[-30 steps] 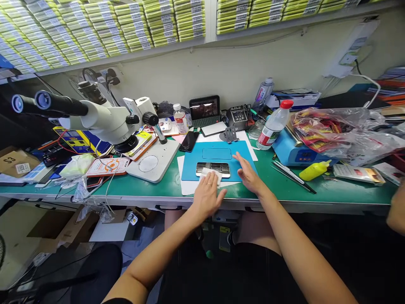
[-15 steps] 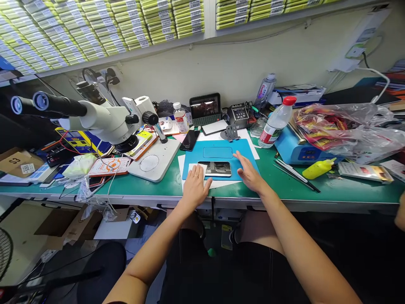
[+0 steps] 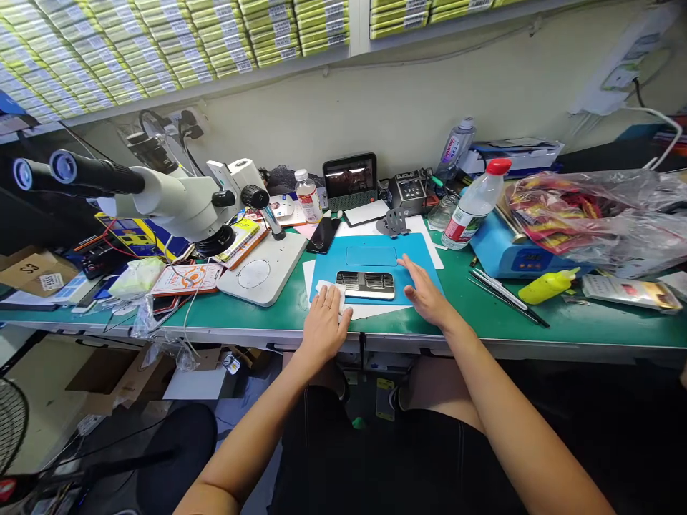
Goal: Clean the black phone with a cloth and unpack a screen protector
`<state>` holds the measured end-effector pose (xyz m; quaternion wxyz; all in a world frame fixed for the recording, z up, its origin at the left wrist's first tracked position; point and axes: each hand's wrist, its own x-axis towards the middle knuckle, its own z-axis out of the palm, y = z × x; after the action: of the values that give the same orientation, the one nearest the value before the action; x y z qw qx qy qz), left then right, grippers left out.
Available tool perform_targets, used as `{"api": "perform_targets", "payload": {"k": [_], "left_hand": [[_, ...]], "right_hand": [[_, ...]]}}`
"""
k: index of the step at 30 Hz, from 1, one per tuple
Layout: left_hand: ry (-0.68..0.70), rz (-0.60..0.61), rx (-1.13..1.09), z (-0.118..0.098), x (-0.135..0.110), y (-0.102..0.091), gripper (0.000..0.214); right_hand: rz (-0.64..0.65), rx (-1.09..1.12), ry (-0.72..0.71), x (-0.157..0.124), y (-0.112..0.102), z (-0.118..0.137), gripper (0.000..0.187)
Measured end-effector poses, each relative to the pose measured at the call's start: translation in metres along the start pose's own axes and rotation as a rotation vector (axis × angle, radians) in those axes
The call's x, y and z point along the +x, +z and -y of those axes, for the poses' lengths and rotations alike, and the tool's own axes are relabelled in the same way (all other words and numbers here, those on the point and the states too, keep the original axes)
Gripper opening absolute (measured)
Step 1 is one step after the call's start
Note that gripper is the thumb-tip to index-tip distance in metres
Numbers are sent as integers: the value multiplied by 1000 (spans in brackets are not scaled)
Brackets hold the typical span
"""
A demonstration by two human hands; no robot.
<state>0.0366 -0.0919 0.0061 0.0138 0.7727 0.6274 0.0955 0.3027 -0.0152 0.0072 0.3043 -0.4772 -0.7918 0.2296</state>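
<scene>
A phone [image 3: 370,286] with a dark, glossy face reflecting the lights lies flat on the blue mat [image 3: 327,261]. Just left of it, my left hand [image 3: 325,325] has its fingers together over a white wipe [image 3: 341,292], pressing it down at the mat's lower left. The wipe is partly hidden under the fingers. To the right of the phone, my right hand [image 3: 424,292] hovers or rests over the mat, fingers stretched out and nothing in them. Above the phone, a dark rounded outline [image 3: 371,256] shows on the mat.
On the left stands a microscope [image 3: 177,204] with a white base [image 3: 268,275]. Behind the mat are another phone [image 3: 324,234], a grey stand [image 3: 394,223] and a small screen [image 3: 351,179]. To the right are a red-capped bottle [image 3: 472,207], tweezers [image 3: 507,297] and a yellow squeeze bottle [image 3: 547,286].
My left hand has slid slightly left and down with the wipe, off the phone's left end, uncovering more of it. My right hand keeps its place beside the phone.
</scene>
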Motion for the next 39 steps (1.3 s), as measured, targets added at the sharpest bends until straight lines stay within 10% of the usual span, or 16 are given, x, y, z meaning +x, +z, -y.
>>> {"api": "perform_targets", "payload": {"k": [8, 20, 31, 39], "left_hand": [[26, 6, 15, -17, 49, -3, 62], [226, -34, -78, -97, 72, 21, 69], [306, -5, -90, -74, 25, 13, 64], [187, 43, -37, -4, 21, -6, 57]], "right_hand": [[-22, -2, 5, 1, 6, -7, 99], [-53, 54, -9, 2, 5, -10, 100], [-46, 58, 6, 0, 4, -7, 99], [-11, 45, 16, -1, 1, -5, 96]]}}
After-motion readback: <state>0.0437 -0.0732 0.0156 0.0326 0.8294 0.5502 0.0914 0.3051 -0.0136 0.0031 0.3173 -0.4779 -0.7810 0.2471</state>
